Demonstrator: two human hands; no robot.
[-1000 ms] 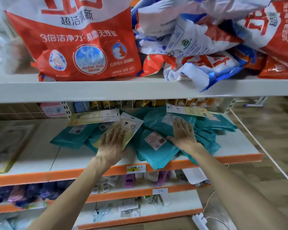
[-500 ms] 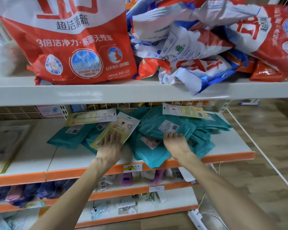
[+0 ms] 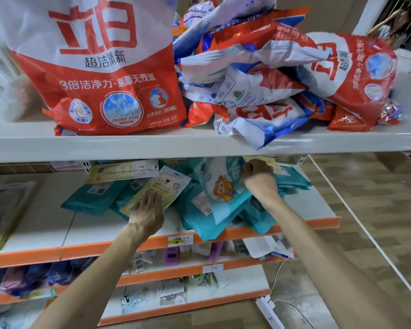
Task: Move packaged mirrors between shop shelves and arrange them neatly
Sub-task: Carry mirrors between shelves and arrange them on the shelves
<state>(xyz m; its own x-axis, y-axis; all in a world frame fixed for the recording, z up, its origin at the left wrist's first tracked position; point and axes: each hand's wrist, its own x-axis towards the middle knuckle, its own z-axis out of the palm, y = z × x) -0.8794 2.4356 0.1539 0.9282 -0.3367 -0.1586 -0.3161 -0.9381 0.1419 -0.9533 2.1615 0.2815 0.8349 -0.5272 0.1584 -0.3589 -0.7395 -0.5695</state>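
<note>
Sorting in hand, apparently — teal packets heaped on the orange-edged shelf. Left grip flat, fingers straight, pressing a yellow packet. Right grip curled on the top of a tilted bear packet. Next, probably: drawing it free without dragging neighbours.

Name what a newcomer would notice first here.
The huge red detergent bag fills the left of the top shelf, a crumpled heap of bags beside it. Below, the right hand grips a bear packet tilted up from the teal pile, and the left hand rests on a yellow packet.
</note>
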